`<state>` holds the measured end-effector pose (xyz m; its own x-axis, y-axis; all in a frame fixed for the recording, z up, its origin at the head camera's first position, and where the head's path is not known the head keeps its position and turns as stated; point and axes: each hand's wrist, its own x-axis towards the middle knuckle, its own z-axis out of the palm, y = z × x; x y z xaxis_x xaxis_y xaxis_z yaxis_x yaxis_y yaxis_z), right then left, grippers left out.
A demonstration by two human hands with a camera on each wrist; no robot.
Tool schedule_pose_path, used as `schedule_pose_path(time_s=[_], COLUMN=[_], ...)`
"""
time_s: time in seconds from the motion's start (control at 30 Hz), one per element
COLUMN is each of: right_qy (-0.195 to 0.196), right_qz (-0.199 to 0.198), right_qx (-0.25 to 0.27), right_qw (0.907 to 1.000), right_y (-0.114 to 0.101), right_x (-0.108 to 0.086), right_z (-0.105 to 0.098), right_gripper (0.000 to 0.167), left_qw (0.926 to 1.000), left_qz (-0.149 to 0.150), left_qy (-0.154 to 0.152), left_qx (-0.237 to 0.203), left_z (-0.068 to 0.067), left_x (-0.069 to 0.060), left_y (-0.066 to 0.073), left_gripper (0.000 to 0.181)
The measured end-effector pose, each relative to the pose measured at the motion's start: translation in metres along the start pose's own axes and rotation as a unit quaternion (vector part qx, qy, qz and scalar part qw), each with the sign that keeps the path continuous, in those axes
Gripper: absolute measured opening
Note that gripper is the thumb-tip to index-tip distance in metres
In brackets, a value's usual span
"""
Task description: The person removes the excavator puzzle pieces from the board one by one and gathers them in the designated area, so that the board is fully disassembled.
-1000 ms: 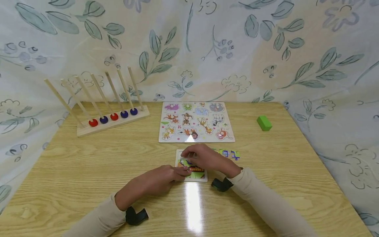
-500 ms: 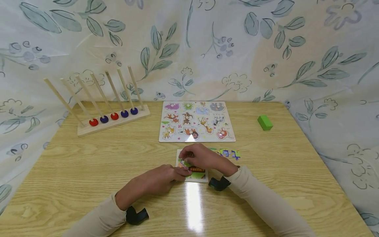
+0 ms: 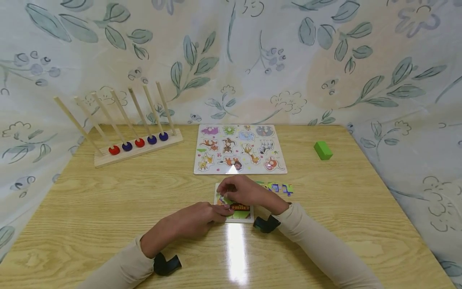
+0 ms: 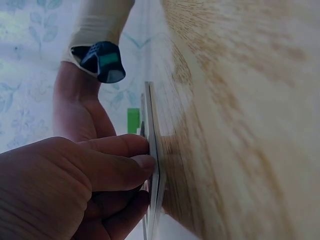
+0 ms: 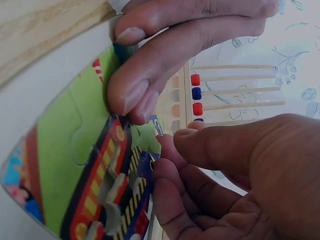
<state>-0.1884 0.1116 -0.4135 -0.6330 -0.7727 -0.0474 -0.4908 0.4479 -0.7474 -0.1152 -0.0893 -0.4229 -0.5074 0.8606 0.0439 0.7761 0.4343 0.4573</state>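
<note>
A small framed jigsaw puzzle (image 3: 242, 216) with a red and yellow striped picture on green lies flat on the table, partly covered by both hands. My left hand (image 3: 196, 218) rests its fairly straight fingertips on the puzzle's left side; in the right wrist view its fingers press near the frame. Bent over the upper part, my right hand (image 3: 247, 190) pinches a green and blue puzzle piece (image 5: 145, 134) between thumb and fingers. That piece sits tilted over others, and several pieces near it look raised. The fingertips are partly hidden in the head view.
Several loose puzzle pieces (image 3: 281, 188) lie right of the right hand. Behind stands an animal peg puzzle board (image 3: 240, 149). A wooden bead rack (image 3: 140, 146) with upright rods is at the back left, a green block (image 3: 323, 150) at the back right.
The right hand has shifted very slightly left over the puzzle, its fingers still bent at the piece. The left hand stays in nearly the same place.
</note>
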Motion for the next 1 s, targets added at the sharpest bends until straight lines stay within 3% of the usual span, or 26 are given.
schedule_pose_path(time_s=[0.3, 1.0], right_qy=[0.000, -0.019], right_qz=[-0.012, -0.022], right_qx=[0.007, 0.090], right_qw=[0.9999, 0.9955], right_y=[0.0058, 0.0100], right_x=[0.0032, 0.0062], right_z=[0.0027, 0.0017], right_gripper=[0.014, 0.017], left_qw=[0.9998, 0.9996], left_qz=[0.001, 0.008], left_qy=[0.005, 0.005], left_qx=[0.018, 0.025], left_z=[0.0010, -0.0001], left_x=[0.0005, -0.0008], left_y=[0.0003, 0.0032], left_gripper=[0.029, 0.026])
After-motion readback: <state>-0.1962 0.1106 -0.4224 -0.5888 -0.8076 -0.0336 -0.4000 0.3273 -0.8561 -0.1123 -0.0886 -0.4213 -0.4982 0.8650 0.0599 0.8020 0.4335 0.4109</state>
